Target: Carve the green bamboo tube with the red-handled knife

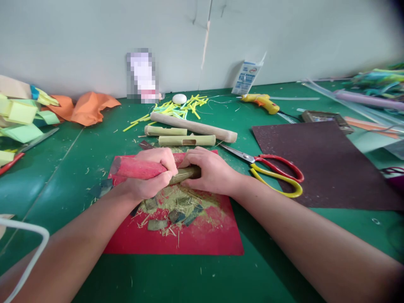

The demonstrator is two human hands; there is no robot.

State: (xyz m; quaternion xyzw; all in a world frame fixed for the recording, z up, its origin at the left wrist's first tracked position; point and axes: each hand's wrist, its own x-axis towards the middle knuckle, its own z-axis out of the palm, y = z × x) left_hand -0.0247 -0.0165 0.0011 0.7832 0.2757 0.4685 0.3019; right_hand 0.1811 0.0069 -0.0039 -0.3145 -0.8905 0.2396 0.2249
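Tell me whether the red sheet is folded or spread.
Spread: the red sheet lies flat on the green table, its near edge straight, chips and dust scattered over it.

Green desk [208,277], red mat [176,246], red rod [142,167], olive bamboo [183,175]. Red-and-yellow-handled scissors [251,159] toward 3 o'clock. Yellow glue gun [269,107], orange trigger [261,102], toward 2 o'clock; orange paper [91,108] toward 10 o'clock.

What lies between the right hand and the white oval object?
In the head view: a notched bamboo tube, a long pale stick, then yellow straw bits.
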